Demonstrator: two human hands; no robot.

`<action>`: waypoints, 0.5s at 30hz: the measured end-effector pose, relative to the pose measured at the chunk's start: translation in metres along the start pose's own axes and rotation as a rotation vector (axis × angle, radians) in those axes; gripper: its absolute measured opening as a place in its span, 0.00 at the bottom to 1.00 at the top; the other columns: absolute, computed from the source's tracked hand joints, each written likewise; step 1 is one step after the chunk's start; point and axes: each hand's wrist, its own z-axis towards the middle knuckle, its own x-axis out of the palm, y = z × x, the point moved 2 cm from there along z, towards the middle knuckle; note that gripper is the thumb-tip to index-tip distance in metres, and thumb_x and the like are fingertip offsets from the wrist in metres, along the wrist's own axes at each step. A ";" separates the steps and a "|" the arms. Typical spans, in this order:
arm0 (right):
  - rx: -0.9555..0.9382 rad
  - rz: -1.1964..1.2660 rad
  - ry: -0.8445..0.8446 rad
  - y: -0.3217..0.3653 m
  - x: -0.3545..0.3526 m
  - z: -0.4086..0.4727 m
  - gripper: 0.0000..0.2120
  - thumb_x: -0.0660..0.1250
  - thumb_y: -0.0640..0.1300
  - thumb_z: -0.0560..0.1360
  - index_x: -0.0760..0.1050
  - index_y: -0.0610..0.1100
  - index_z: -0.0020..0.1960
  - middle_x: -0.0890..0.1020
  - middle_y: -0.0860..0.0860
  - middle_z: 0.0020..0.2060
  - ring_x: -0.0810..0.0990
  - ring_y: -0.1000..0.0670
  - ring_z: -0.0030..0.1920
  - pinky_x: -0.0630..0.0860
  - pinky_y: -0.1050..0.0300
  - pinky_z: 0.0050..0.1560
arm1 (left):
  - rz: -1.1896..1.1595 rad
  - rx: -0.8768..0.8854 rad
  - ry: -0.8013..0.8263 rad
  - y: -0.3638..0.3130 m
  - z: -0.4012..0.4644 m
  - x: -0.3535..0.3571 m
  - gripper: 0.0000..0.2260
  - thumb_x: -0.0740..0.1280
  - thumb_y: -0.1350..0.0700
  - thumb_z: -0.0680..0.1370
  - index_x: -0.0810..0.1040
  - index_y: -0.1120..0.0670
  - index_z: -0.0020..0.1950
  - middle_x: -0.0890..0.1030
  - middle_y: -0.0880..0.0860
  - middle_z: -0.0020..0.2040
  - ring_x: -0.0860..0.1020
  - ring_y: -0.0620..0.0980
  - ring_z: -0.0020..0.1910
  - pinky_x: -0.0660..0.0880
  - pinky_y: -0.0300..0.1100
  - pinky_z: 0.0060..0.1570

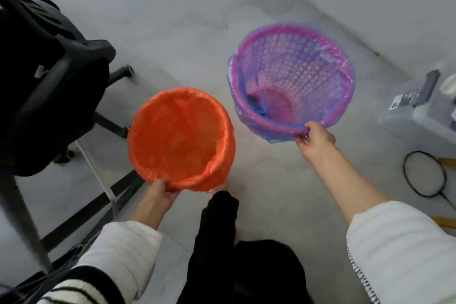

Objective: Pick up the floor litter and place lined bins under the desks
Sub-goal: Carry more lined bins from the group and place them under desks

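The orange-lined bin is gripped at its near rim by the left hand, fingers curled over the edge. Further out, the near rim of the pink perforated bin (lined with a blue bag) is pinched by the right hand. Both bins are seen above the pale floor. A black office chair stands at left, a badminton racket lies at right.

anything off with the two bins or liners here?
Mostly fine. The left hand grips the orange bin, its liner folded evenly over the rim. The right hand holds the pink bin; its blue liner is bunched and knotted at the bottom, with something dark already inside.
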 end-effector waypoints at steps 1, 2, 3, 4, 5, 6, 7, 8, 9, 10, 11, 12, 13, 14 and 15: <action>0.009 -0.009 0.017 -0.007 0.018 0.023 0.11 0.57 0.29 0.74 0.67 0.40 0.36 0.73 0.44 0.33 0.75 0.48 0.34 0.78 0.52 0.39 | -0.031 -0.029 -0.009 -0.003 0.027 0.014 0.14 0.54 0.64 0.80 0.68 0.60 0.66 0.69 0.59 0.71 0.69 0.56 0.70 0.66 0.51 0.67; 0.017 -0.007 0.030 -0.015 0.031 0.043 0.11 0.56 0.28 0.74 0.68 0.40 0.37 0.73 0.44 0.33 0.75 0.49 0.34 0.79 0.53 0.34 | -0.062 -0.052 -0.016 -0.006 0.048 0.027 0.11 0.54 0.64 0.80 0.71 0.59 0.60 0.69 0.58 0.71 0.69 0.56 0.70 0.65 0.50 0.67; 0.029 -0.002 0.047 -0.024 0.043 0.062 0.12 0.55 0.27 0.74 0.68 0.40 0.37 0.72 0.44 0.32 0.75 0.49 0.34 0.80 0.56 0.29 | -0.072 -0.068 -0.009 -0.007 0.070 0.041 0.09 0.53 0.63 0.81 0.71 0.59 0.56 0.69 0.58 0.71 0.69 0.55 0.70 0.65 0.50 0.67; 0.037 -0.009 0.070 -0.032 0.052 0.077 0.12 0.55 0.27 0.73 0.68 0.40 0.36 0.71 0.44 0.32 0.74 0.49 0.34 0.79 0.58 0.26 | -0.077 -0.068 0.010 -0.010 0.089 0.053 0.10 0.53 0.63 0.81 0.71 0.59 0.57 0.69 0.57 0.71 0.68 0.55 0.70 0.64 0.50 0.67; 0.045 -0.022 0.093 -0.040 0.061 0.091 0.12 0.55 0.27 0.73 0.67 0.40 0.36 0.71 0.45 0.31 0.74 0.50 0.33 0.78 0.60 0.24 | -0.109 -0.066 0.018 -0.012 0.106 0.064 0.13 0.52 0.63 0.81 0.71 0.59 0.61 0.69 0.56 0.71 0.68 0.54 0.71 0.64 0.49 0.68; 0.044 -0.046 0.113 -0.049 0.072 0.107 0.12 0.55 0.27 0.74 0.67 0.41 0.36 0.70 0.45 0.31 0.73 0.50 0.33 0.78 0.61 0.25 | -0.145 -0.056 0.009 -0.014 0.125 0.075 0.14 0.51 0.63 0.81 0.70 0.59 0.64 0.69 0.56 0.72 0.68 0.54 0.71 0.63 0.49 0.68; 0.043 -0.066 0.124 -0.059 0.080 0.119 0.12 0.56 0.28 0.74 0.67 0.41 0.36 0.70 0.45 0.31 0.73 0.50 0.33 0.79 0.61 0.26 | -0.187 -0.050 0.002 -0.014 0.140 0.083 0.14 0.51 0.63 0.81 0.72 0.60 0.63 0.69 0.55 0.71 0.68 0.54 0.71 0.63 0.49 0.68; 0.041 -0.089 0.135 -0.067 0.087 0.131 0.12 0.56 0.28 0.74 0.67 0.41 0.37 0.70 0.45 0.31 0.73 0.51 0.33 0.79 0.61 0.27 | -0.215 -0.055 0.010 -0.016 0.153 0.091 0.13 0.51 0.63 0.81 0.74 0.60 0.57 0.70 0.55 0.71 0.67 0.54 0.71 0.62 0.49 0.70; 0.044 -0.100 0.155 -0.077 0.093 0.143 0.11 0.57 0.28 0.73 0.68 0.42 0.37 0.70 0.45 0.31 0.73 0.51 0.33 0.80 0.62 0.27 | -0.250 -0.064 0.033 -0.016 0.166 0.097 0.12 0.51 0.63 0.81 0.74 0.60 0.49 0.71 0.55 0.69 0.67 0.54 0.71 0.62 0.48 0.71; 0.048 -0.101 0.171 -0.081 0.094 0.145 0.11 0.57 0.29 0.74 0.68 0.42 0.38 0.70 0.45 0.31 0.73 0.50 0.33 0.80 0.62 0.28 | -0.279 -0.060 0.037 -0.020 0.169 0.099 0.12 0.51 0.63 0.81 0.73 0.59 0.44 0.72 0.56 0.67 0.67 0.53 0.71 0.61 0.47 0.72; 0.056 -0.128 0.190 -0.091 0.101 0.157 0.11 0.57 0.29 0.74 0.68 0.42 0.38 0.69 0.45 0.31 0.72 0.50 0.33 0.79 0.63 0.28 | -0.320 -0.072 0.028 -0.020 0.185 0.102 0.12 0.51 0.63 0.81 0.72 0.59 0.43 0.72 0.56 0.67 0.67 0.53 0.72 0.61 0.46 0.72; 0.062 -0.146 0.199 -0.096 0.104 0.162 0.10 0.57 0.29 0.74 0.68 0.42 0.39 0.69 0.45 0.31 0.72 0.50 0.33 0.79 0.63 0.28 | -0.353 -0.075 0.007 -0.022 0.195 0.101 0.11 0.52 0.63 0.81 0.72 0.59 0.45 0.71 0.56 0.68 0.67 0.54 0.72 0.61 0.47 0.71; 0.070 -0.162 0.203 -0.102 0.108 0.167 0.10 0.57 0.29 0.74 0.68 0.42 0.39 0.69 0.45 0.31 0.72 0.50 0.33 0.79 0.63 0.28 | -0.385 -0.077 -0.011 -0.021 0.205 0.099 0.11 0.52 0.64 0.81 0.73 0.60 0.51 0.70 0.56 0.70 0.67 0.55 0.71 0.62 0.48 0.70; 0.074 -0.176 0.207 -0.105 0.111 0.171 0.10 0.57 0.29 0.75 0.68 0.42 0.39 0.70 0.45 0.31 0.72 0.50 0.33 0.79 0.64 0.28 | -0.409 -0.065 -0.028 -0.020 0.214 0.094 0.12 0.51 0.64 0.81 0.72 0.60 0.59 0.69 0.56 0.71 0.67 0.55 0.71 0.62 0.49 0.69; 0.073 -0.187 0.210 -0.108 0.114 0.174 0.11 0.57 0.29 0.75 0.68 0.42 0.39 0.70 0.45 0.31 0.72 0.51 0.33 0.78 0.64 0.27 | -0.422 -0.052 -0.040 -0.019 0.222 0.089 0.16 0.52 0.65 0.81 0.69 0.59 0.67 0.69 0.56 0.72 0.67 0.56 0.71 0.63 0.50 0.69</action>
